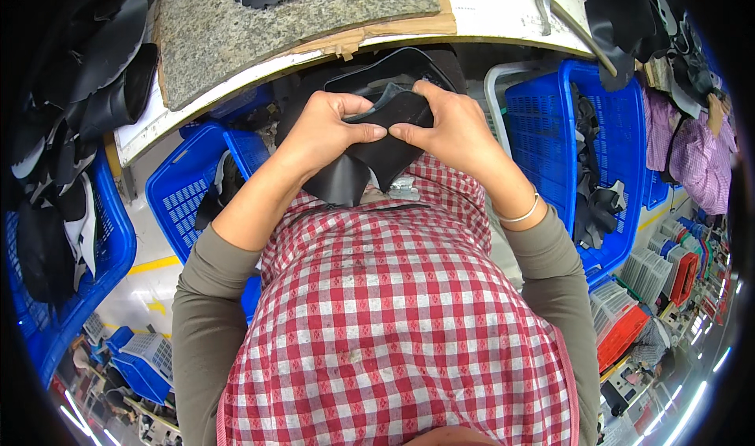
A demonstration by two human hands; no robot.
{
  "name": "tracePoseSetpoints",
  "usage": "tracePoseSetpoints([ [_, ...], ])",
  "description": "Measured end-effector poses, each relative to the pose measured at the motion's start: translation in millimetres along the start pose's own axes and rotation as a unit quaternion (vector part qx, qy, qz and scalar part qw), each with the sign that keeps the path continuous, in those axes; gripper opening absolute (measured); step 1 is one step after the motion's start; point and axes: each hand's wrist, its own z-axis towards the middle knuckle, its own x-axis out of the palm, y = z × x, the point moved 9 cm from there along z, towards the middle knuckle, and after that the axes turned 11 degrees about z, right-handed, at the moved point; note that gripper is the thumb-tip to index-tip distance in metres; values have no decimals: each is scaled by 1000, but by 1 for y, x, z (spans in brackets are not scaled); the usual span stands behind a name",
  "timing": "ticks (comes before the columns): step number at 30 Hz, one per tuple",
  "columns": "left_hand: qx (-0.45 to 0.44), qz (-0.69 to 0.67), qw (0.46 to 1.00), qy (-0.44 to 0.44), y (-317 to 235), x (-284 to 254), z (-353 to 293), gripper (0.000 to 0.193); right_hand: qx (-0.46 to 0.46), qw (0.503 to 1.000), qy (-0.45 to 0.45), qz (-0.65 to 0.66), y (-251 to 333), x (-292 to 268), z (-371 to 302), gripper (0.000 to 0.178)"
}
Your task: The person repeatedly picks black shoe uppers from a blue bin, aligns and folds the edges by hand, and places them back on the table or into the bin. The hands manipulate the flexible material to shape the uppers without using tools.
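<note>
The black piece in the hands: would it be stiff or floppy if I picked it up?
The black piece is probably floppy: it bends between the left hand and right hand. It's likely light, looking sheet-thin. Its shiny lower flap may feel slightly slippery.

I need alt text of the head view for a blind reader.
A person's left hand and right hand hold black leather-like material in front of a red checked apron. Blue plastic baskets with black pieces flank the person; ahead, a speckled grey slab tops a white table.
</note>
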Motion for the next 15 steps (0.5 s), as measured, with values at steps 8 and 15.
tracePoseSetpoints([
  [8, 32, 24, 999, -20, -5, -4, -7, 22, 15, 968, 10, 251, -27, -7, 3, 18],
  [15, 17, -55, 996, 68, -14, -15, 6, 30, -20, 971, -4, 238, -17, -3, -3, 21],
])
